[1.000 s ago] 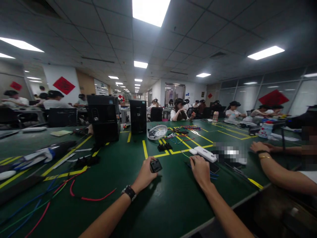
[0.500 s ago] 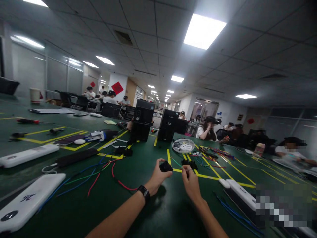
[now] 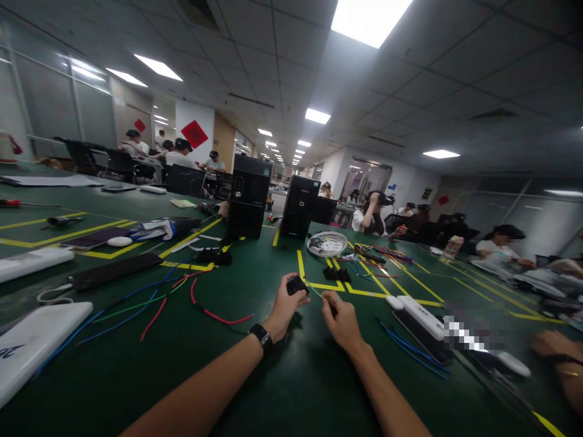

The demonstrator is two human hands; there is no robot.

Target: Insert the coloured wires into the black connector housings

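Note:
My left hand, with a dark watch on its wrist, is closed around a small black block just above the table. What kind of part it is I cannot make out. Close by on the right, my right hand pinches a thin green wire between thumb and fingers. The wire runs toward the block; whether its far end sits inside is too small to tell. Beyond my right hand lie more black blocks. A red wire curves over the table to the left of my left hand.
Two black computer towers stand at the back. A white basket sits right of them. Blue wires and white power banks lie right. Cables and a dark pouch are left. Another person's hand rests at the right edge.
The view has shifted, so the table's contents appear farther left and higher. Another person's hand has come into view on the right. Both my hands keep their holds.

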